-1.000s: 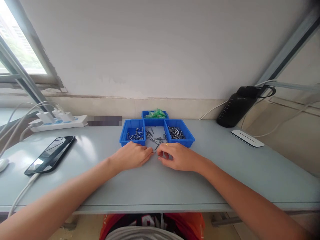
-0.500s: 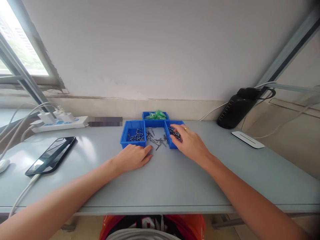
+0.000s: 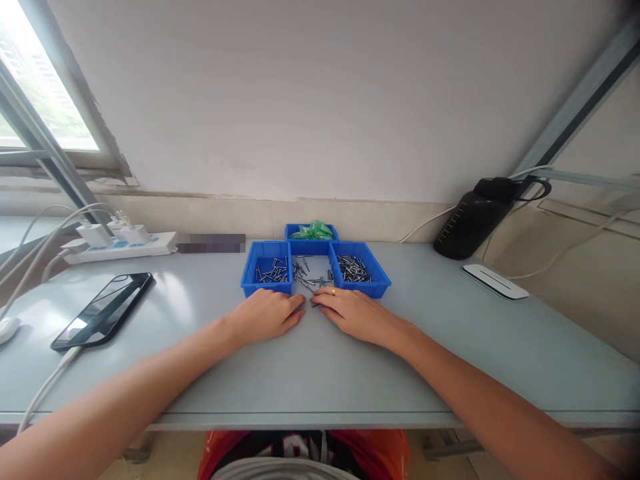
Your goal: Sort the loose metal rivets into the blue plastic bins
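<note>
On black cloth (image 3: 297, 445), nearest and well in front of the right-hand blue rectangular plastic bin (image 3: 367, 289), pale lettering is partly hidden and unreadable. The smooth grey tabletop (image 3: 310, 380) carries that bin. Left of it lies a black-edged, glossy rectangular phone (image 3: 103, 310), plugged into a white cable. Just in front of the bin, the right hand (image 3: 357, 313) lies palm-down, its fingers slightly bent and close together, fingertips at a thin grey metal pin (image 3: 315, 305); whether they grip it I cannot tell. The left hand (image 3: 265, 313), to the bin's left, has loosely curled fingers; its grip's contents are hidden. Small silvery metal pins (image 3: 300, 269) lie scattered directly left of the bin, and more fill it. Behind and right of it leans a black cylindrical bottle (image 3: 465, 223) with pale scale marks, too small to read.
</note>
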The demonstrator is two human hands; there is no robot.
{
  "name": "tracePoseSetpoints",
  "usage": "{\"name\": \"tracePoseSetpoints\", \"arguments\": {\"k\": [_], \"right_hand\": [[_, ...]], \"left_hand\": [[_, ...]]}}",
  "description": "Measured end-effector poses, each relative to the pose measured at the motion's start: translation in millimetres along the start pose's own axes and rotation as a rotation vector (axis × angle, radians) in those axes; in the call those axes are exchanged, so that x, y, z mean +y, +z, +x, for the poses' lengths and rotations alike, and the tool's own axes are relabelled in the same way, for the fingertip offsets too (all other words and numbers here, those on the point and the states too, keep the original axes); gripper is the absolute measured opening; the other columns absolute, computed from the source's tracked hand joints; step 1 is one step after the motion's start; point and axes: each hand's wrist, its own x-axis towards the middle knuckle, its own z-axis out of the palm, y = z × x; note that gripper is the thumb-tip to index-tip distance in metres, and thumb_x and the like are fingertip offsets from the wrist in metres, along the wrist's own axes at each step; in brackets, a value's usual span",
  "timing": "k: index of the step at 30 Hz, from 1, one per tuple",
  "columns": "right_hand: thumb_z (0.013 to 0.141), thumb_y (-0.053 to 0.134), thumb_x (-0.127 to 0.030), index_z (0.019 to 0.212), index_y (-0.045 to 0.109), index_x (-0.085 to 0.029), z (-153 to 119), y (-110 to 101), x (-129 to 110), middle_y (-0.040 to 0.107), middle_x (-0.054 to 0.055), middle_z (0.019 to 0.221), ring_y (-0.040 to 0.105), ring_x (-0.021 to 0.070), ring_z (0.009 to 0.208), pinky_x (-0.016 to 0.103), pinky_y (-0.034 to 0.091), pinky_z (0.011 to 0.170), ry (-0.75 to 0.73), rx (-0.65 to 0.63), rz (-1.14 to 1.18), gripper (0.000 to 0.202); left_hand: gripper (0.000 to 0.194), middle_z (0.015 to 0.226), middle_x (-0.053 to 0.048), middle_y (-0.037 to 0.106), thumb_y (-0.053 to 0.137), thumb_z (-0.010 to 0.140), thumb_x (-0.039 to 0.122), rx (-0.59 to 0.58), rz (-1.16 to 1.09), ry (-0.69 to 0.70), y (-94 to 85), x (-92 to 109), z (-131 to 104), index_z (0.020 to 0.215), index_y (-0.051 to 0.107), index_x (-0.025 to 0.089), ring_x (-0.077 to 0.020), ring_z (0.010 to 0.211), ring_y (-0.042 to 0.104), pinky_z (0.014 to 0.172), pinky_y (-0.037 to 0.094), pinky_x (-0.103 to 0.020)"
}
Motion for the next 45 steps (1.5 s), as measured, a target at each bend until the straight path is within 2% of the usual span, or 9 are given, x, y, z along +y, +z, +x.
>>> {"name": "tracePoseSetpoints", "arguments": {"k": [5, 14, 17, 23, 26, 31, 36, 42, 45], "right_hand": [[0.092, 0.034, -0.016, 0.118, 0.060, -0.023, 0, 0, -2, 0.063, 0.005, 0.113, 0.064, 0.0186, 0.089, 0.031, 0.048, 0.074, 0.013, 0.016, -0.009, 0.037], [0.093, 0.035, -0.015, 0.112, 0.061, -0.021, 1, 2, 0, 0.063, 0.005, 0.108, 0.063, 0.0158, 0.083, 0.027, 0.044, 0.070, -0.009, 0.038, -0.040, 0.033], [0.092, 0.036, -0.014, 0.108, 0.060, -0.021, 0, 2, -4, 0.063, 0.005, 0.105, 0.062, 0.0155, 0.082, 0.027, 0.043, 0.069, -0.043, 0.061, -0.022, 0.030], [0.091, 0.039, -0.016, 0.097, 0.059, -0.021, -2, -1, -14, 0.063, 0.003, 0.095, 0.059, 0.0151, 0.077, 0.028, 0.042, 0.066, -0.079, 0.062, 0.063, 0.022], [0.091, 0.039, -0.017, 0.095, 0.059, -0.021, -3, -3, -15, 0.063, 0.003, 0.095, 0.059, 0.0151, 0.077, 0.028, 0.042, 0.066, -0.069, 0.063, 0.078, 0.020], [0.093, 0.042, -0.030, 0.099, 0.060, -0.022, -4, -9, -9, 0.063, 0.004, 0.095, 0.060, 0.0172, 0.081, 0.029, 0.043, 0.068, -0.014, 0.008, 0.086, 0.020], [0.095, 0.036, -0.027, 0.086, 0.060, -0.020, -4, -13, -4, 0.063, 0.003, 0.083, 0.059, 0.0164, 0.074, 0.029, 0.041, 0.064, -0.001, -0.016, 0.053, 0.026], [0.093, 0.042, -0.029, 0.081, 0.059, -0.021, -3, -8, -5, 0.063, 0.002, 0.081, 0.059, 0.0163, 0.073, 0.028, 0.041, 0.063, -0.050, -0.016, 0.074, 0.023], [0.093, 0.043, -0.030, 0.080, 0.059, -0.021, -3, -8, -4, 0.063, 0.002, 0.078, 0.058, 0.0159, 0.071, 0.028, 0.040, 0.061, -0.068, -0.015, 0.064, 0.022]], "left_hand": [[0.033, 0.071, -0.004, 0.068, 0.030, 0.096, 0.035, 0.008, -0.003, 0.008, 1.4, -1, 0, 0.111, 0.056, 0.021, -0.0217, 0.062, 0.066, 0.050, 0.042, -0.026], [0.034, 0.071, -0.004, 0.068, 0.031, 0.096, 0.035, -0.002, -0.020, -0.005, -0.6, 1, 0, 0.111, 0.058, 0.021, -0.0213, 0.063, 0.066, 0.052, 0.044, -0.027], [0.034, 0.073, -0.005, 0.068, 0.033, 0.096, 0.037, 0.002, -0.045, -0.007, -1.2, 4, 0, 0.104, 0.060, 0.019, -0.0207, 0.065, 0.066, 0.055, 0.044, -0.026], [0.032, 0.078, -0.003, 0.068, 0.034, 0.096, 0.035, 0.053, -0.129, 0.072, 2.2, 7, 1, 0.094, 0.062, 0.020, -0.0175, 0.068, 0.066, 0.056, 0.042, -0.025], [0.030, 0.078, -0.002, 0.069, 0.034, 0.097, 0.032, 0.056, -0.143, 0.073, 3.6, 5, 1, 0.095, 0.062, 0.020, -0.0160, 0.067, 0.065, 0.056, 0.041, -0.024], [0.028, 0.079, -0.001, 0.068, 0.034, 0.096, 0.029, 0.054, -0.142, 0.077, -1.2, 4, 1, 0.090, 0.060, 0.020, -0.0151, 0.067, 0.064, 0.054, 0.038, -0.023], [0.026, 0.075, 0.000, 0.066, 0.034, 0.095, 0.028, 0.068, -0.120, 0.045, -6.1, 3, 1, 0.086, 0.057, 0.019, -0.0138, 0.063, 0.061, 0.052, 0.035, -0.024], [0.027, 0.080, 0.000, 0.063, 0.032, 0.096, 0.028, 0.165, -0.154, 0.106, -5.8, 4, -1, 0.089, 0.057, 0.020, -0.0125, 0.066, 0.059, 0.054, 0.037, -0.025], [0.028, 0.079, -0.001, 0.063, 0.032, 0.096, 0.028, 0.172, -0.162, 0.148, -6.8, 5, -2, 0.091, 0.058, 0.020, -0.0121, 0.066, 0.059, 0.055, 0.038, -0.025]]}}
